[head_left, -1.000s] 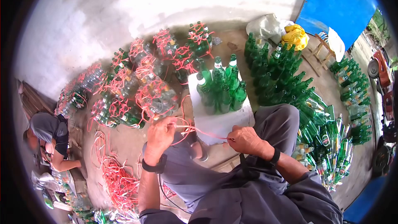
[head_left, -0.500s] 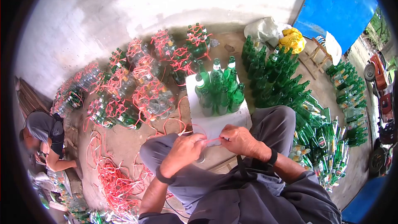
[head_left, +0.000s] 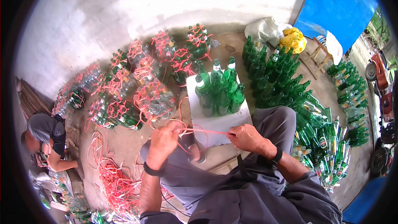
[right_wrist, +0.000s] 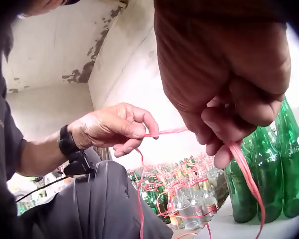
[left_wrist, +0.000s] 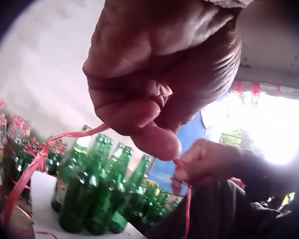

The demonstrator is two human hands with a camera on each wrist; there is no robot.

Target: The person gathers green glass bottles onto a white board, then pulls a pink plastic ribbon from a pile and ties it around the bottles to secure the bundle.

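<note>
A pink-red plastic strip (head_left: 207,131) runs taut between the two hands, above the person's lap. The left hand (head_left: 164,140) pinches one part of it between thumb and fingers; the left wrist view shows the strip (left_wrist: 70,134) trailing from that hand (left_wrist: 159,64). The right hand (head_left: 248,137) grips the other part, and in the right wrist view a length hangs below its curled fingers (right_wrist: 224,124). Beyond the hands, several green bottles (head_left: 222,97) stand upright in a cluster on a white board (head_left: 219,129). Neither hand touches them.
Bottle bundles tied with red strips (head_left: 151,95) stand at the left, above a tangled strip pile (head_left: 116,182). Loose green bottles (head_left: 273,74) stand at the right, others lie heaped (head_left: 323,141). Another person (head_left: 47,137) bends forward at far left.
The hands came close together half a second ago and are now apart again, with the left hand moved left and the strip stretched between them. The bottles on the board have not moved.
</note>
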